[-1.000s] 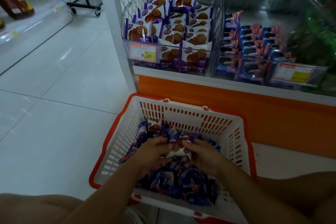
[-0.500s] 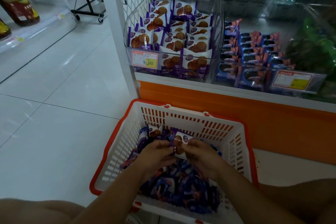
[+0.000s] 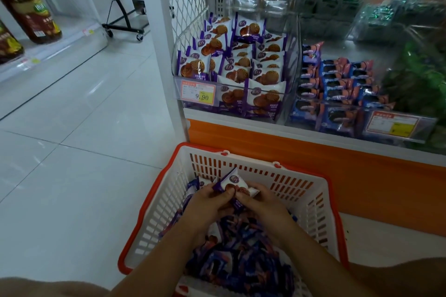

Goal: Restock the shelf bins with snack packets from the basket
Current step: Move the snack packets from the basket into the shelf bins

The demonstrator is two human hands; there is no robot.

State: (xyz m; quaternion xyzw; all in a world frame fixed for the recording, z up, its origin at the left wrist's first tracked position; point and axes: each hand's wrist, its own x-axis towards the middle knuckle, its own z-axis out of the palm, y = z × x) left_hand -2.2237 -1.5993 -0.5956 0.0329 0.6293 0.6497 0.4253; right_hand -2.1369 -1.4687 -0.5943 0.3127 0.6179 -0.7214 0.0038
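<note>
Left hand [image 3: 209,202] and right hand [image 3: 261,202] pinch purple-white snack packet [image 3: 233,182] together above basket [image 3: 313,210], near far wall. Matching bin [image 3: 231,89] sits at shelf's left end. Advice: keep packet upright, slot behind front row.

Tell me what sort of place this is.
Likely a supermarket or convenience-store aisle: an orange-and-yellow price label reading 9.90 fronts a clear plastic shelf bin of purple-and-white snack packets, a red-rimmed white plastic shopping basket stands below, and large brown drink bottles fill a shelf at left.
</note>
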